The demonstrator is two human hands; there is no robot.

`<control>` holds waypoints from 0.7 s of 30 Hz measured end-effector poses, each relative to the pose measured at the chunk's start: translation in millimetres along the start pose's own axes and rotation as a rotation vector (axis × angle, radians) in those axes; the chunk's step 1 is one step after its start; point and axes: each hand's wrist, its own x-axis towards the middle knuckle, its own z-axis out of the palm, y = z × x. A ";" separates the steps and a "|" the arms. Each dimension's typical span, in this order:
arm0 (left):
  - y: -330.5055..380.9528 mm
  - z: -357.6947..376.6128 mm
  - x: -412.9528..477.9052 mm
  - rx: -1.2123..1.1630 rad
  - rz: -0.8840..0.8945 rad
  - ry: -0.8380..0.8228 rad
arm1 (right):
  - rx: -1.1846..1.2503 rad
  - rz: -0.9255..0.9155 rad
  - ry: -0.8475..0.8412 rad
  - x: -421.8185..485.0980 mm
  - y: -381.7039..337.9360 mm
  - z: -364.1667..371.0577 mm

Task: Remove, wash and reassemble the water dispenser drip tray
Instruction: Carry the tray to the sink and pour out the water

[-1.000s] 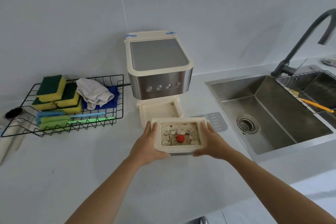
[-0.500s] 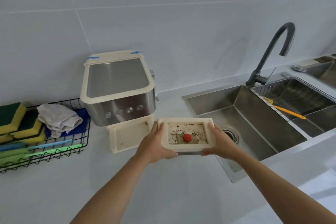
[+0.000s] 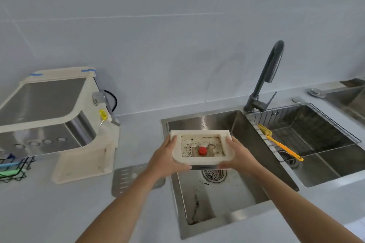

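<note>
Now that you've swung right, your drip tray (image 3: 199, 133) is out over the sink (image 3: 223, 201), clear of the counter (image 3: 59, 213). Half a second ago it hung at the sink's left rim, close to the water dispenser (image 3: 45, 108). That dispenser has slid off to the left edge of view, its bare base (image 3: 83, 163) sitting open at the front, and a slotted metal plate (image 3: 128, 178) lies on the counter between the base and the sink's left rim.

The grip hasn't changed. Your left hand (image 3: 166, 161) clasps the tray's left end, thumb on the top rim and fingers curled beneath. Your right hand (image 3: 240, 156) does the same at the right end. The tray sits between your palms, roughly level and open side up, directly above the drain (image 3: 214, 174). Dark specks cover its floor and a red round piece (image 3: 202, 151) stands near the middle. The faucet (image 3: 266, 77) rises at the sink's back edge, to your right of the tray.
</note>
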 end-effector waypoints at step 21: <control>56.1 21.6 55.9 -0.155 0.016 0.128 | 0.257 0.092 -0.080 37.8 55.0 -57.9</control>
